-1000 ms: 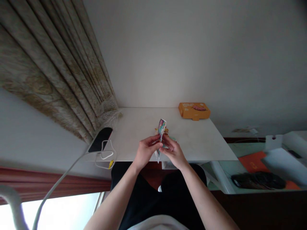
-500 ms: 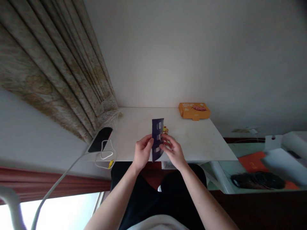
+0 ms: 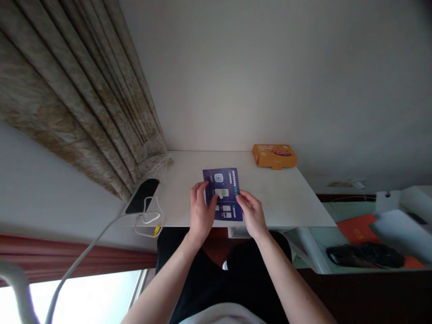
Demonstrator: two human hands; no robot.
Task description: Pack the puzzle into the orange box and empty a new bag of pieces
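A purple printed leaflet [image 3: 222, 180] with pale pictures and lines of text is held over the front of the white table [image 3: 182, 180], its printed face turned up toward me. A crease runs across its lower part. My left hand [image 3: 200, 209] is closed on its left side, the thumb lying on the printed face and the fingertips at the edge. On the right edge, my right hand [image 3: 253, 212] pinches the paper with the thumb on top and the fingers behind. What lies behind the leaflet is hidden.
An orange box [image 3: 275, 156] stands at the back right of the table. At the left are a black flat object [image 3: 143, 195] and a white cable [image 3: 153, 216]. A lower glass shelf to the right bears a white box [image 3: 398, 213] and a black item [image 3: 364, 254].
The leaflet has turned from nearly edge-on to facing me, spreading wider. My left fingers have shifted onto its left side. The small yellow and red thing behind it is now hidden.
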